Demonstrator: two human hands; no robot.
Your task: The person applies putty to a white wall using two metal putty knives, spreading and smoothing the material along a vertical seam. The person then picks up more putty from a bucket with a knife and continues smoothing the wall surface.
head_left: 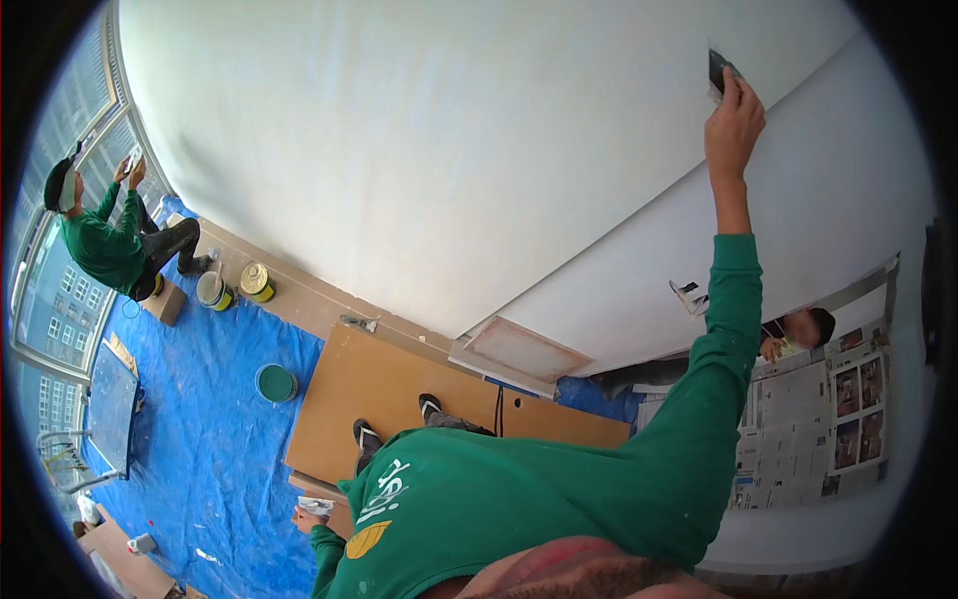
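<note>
My right arm reaches up to the far right, and my right hand (733, 125) is closed round a dark flat scraper (718, 72). Its blade lies against the white wall (399, 150), just above a long edge where a lower surface begins. Low on the left, beside my body, my left hand (304, 520) is closed on a small flat thing with white material on it (317, 506); its exact kind cannot be made out. Both my arms are in green sleeves.
My feet stand on a brown wooden platform (399, 374). Blue sheeting (225, 429) covers the floor, with a green bucket (275, 382) and two paint pails (257, 282) on the left. One person (105, 240) sits by the windows; another (798, 329) is at the right, near newspaper (783, 429).
</note>
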